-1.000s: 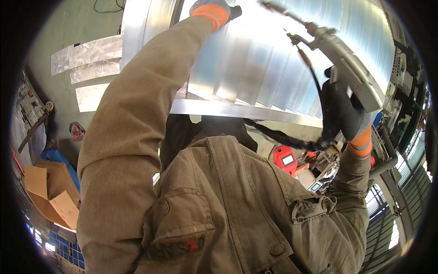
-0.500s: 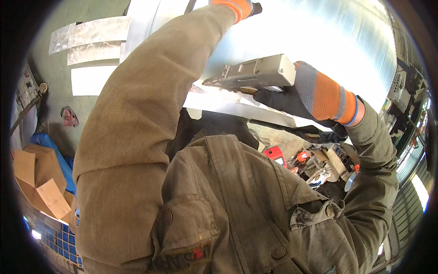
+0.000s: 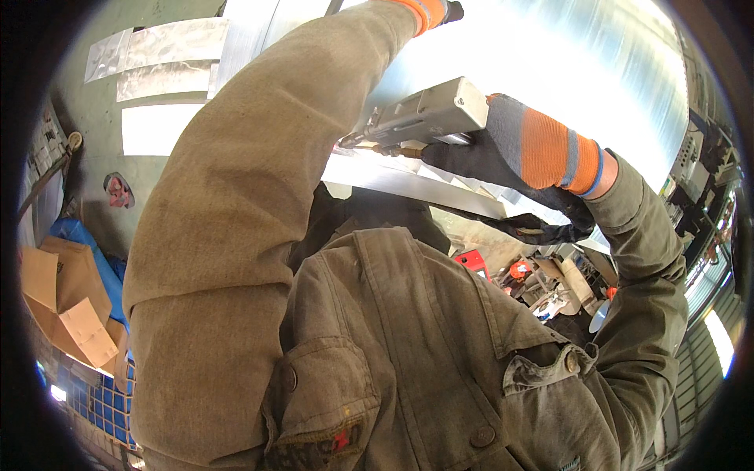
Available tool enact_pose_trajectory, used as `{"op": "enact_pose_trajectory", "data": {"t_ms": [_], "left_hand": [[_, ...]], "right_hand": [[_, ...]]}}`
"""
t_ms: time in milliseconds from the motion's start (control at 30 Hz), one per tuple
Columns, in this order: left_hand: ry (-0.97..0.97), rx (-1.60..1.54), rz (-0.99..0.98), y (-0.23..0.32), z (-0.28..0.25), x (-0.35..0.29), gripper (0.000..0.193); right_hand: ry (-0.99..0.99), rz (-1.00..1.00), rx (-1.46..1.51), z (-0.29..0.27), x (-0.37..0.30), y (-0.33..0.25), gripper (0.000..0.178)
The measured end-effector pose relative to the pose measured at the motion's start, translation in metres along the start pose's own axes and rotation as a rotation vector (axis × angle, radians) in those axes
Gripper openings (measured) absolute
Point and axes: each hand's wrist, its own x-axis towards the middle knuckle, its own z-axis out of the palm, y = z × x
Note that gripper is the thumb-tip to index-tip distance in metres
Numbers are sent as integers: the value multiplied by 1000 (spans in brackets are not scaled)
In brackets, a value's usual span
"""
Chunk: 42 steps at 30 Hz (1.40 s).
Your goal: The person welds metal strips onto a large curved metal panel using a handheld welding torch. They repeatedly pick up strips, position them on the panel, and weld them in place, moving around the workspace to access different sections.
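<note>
One view only, from the head camera, so I read everything from it. My right hand [image 3: 534, 149], in a dark glove with an orange cuff, is clenched around a grey metal riveting tool [image 3: 428, 114], whose nose points left against the lower edge of a large shiny sheet-metal panel [image 3: 550, 63]. A second ago that tool was held high and out to the right, its long body well clear of the folded strip [image 3: 416, 184] that runs along the panel's bottom; half a second ago it was swinging in, and now it lies level, just above that strip and seemingly touching the seam. I judge the tool has been brought to its working spot, ready to bear on the joint. My left hand [image 3: 428, 12] is raised at the top edge of the picture, its orange cuff showing; it appears pressed to the panel as before, but I cannot tell whether it grips anything. Cardboard boxes [image 3: 67, 310] lie on the floor at lower left.
</note>
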Motion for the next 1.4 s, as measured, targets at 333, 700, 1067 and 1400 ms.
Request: {"op": "enact_pose_trajectory", "data": {"t_ms": [333,700,1067,1400], "left_hand": [[30,-28,20,-2,1,-1,127],[20,-18,13,2,-4,-2,127],[-64,442,271,-2,6,13,99],[-126,402,181,4,3,7,91]], "right_hand": [[-52,62,-54,4,8,-1,41],[-170,-6,55,15,12,36,40],[-83,-35,9,9,11,13,44],[53,-208,-108,16,17,12,32]]}}
